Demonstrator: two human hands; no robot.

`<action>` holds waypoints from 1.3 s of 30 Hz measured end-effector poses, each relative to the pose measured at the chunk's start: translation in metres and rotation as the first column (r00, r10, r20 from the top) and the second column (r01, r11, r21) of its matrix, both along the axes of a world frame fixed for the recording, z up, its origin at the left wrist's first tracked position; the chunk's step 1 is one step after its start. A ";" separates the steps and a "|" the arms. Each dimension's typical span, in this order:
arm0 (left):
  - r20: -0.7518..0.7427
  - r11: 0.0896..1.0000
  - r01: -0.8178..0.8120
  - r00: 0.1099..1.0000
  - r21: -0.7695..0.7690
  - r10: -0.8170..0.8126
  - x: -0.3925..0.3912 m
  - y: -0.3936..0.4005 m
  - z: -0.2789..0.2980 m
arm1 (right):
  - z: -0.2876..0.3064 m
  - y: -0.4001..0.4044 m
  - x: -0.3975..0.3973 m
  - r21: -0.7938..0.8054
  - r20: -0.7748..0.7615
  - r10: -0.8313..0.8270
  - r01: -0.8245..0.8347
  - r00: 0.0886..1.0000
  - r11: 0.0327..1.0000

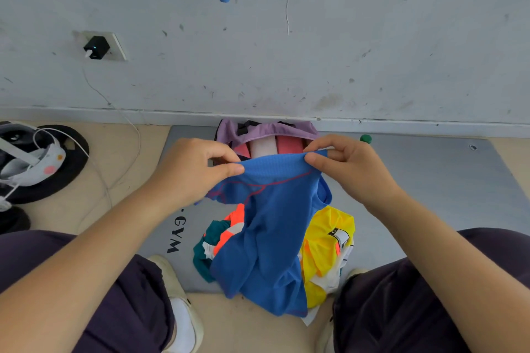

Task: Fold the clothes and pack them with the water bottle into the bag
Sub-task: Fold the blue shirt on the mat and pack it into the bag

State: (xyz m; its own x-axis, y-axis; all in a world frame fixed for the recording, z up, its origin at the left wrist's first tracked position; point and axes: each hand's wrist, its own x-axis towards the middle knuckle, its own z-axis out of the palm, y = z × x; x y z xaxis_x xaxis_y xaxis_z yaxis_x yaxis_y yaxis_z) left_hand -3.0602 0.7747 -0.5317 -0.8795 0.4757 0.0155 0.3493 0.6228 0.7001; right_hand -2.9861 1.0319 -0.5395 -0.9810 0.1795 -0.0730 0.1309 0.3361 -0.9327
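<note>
Hanging limp and light, the blue shirt [266,238] is pinched at its top edge between left hand [198,169] and right hand [347,169]; corners are best gripped.

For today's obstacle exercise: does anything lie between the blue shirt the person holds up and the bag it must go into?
Nothing visible does. Both the left hand and the right hand pinch the blue shirt by its top edge, right in front of the open purple bag. The bag already holds rolled pink and white items.
</note>
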 end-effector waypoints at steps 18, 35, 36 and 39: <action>0.075 0.981 -0.014 0.997 0.191 -0.001 0.003 0.005 0.003 | -0.001 -0.001 -0.001 0.131 -0.032 -0.048 0.052 0.998 0.990; 0.331 0.912 0.291 0.863 0.288 -0.380 0.021 0.030 0.000 | 0.008 -0.027 0.009 -0.253 -0.069 0.319 -0.326 0.945 0.911; 0.312 0.914 0.306 0.870 0.267 -0.382 0.020 0.031 0.000 | 0.008 -0.027 0.009 -0.259 -0.061 0.308 -0.313 0.949 0.914; 0.231 0.918 0.312 0.901 0.245 -0.368 0.019 0.031 0.001 | 0.008 -0.024 0.008 -0.253 -0.028 0.284 -0.282 0.958 0.926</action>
State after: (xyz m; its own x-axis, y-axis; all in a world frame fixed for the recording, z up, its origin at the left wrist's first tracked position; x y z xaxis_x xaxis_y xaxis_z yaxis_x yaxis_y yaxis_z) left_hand -3.0414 0.8054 -0.5311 -0.6482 0.7580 -0.0720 0.2974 0.3391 0.8925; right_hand -2.9785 1.0076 -0.5314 -0.9875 -0.1307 -0.0884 0.0736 0.1145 -0.9907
